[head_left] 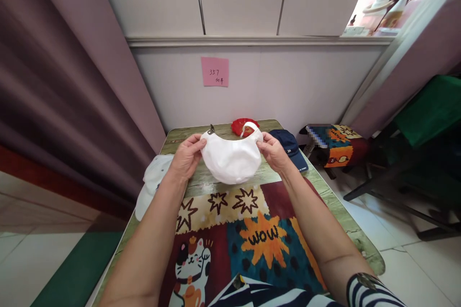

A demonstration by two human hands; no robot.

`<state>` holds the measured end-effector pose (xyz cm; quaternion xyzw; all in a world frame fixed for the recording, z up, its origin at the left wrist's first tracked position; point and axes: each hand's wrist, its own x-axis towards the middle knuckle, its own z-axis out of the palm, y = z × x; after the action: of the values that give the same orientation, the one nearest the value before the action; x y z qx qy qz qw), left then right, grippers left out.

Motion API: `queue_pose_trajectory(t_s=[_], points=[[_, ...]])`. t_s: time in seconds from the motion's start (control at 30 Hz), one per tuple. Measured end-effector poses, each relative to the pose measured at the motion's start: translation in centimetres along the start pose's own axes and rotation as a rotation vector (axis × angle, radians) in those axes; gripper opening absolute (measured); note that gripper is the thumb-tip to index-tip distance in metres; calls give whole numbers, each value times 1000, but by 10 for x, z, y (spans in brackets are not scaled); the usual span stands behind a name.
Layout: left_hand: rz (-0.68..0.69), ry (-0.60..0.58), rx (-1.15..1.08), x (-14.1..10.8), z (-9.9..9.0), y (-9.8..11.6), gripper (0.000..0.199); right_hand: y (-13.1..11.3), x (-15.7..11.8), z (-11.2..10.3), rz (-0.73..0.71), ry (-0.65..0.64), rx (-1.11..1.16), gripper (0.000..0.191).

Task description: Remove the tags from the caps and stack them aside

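Observation:
Both hands hold a white cap (232, 158) up over the table, its rounded crown hanging down toward me. On its left edge my left hand (187, 156) pinches the fabric, just below a small dark metal buckle (211, 129). My right hand (272, 150) grips the opposite edge, beside a loose white strap (248, 127) that curls upward. The cap's brim does not show. Near my left forearm lies another white cap (153, 177), partly covered by the arm. A navy cap (290, 148) rests right of my right hand.
A red object (239, 125) sits behind the held cap at the table's back. Across the wooden table (355, 220) spreads a colourful cloth (216, 230) with a cat and "WOW". A pink note (215, 72) is on the wall; a stool (338, 146) stands at right.

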<state>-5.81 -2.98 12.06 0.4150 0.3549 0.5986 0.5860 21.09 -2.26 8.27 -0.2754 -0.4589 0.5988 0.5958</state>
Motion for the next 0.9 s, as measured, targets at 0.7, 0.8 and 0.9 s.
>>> queue_pose_trajectory(t_s=[0.7, 0.8, 0.9], points=[[317, -11, 1168, -46, -19, -42, 16, 0, -60, 31, -200, -360, -1174, 37], [356, -41, 1238, -49, -7, -39, 16, 3, -63, 41, -210, -351, -1221, 26], [309, -120, 1302, -47, 5, -44, 20, 14, -61, 46, -192, -339, -1327, 24]])
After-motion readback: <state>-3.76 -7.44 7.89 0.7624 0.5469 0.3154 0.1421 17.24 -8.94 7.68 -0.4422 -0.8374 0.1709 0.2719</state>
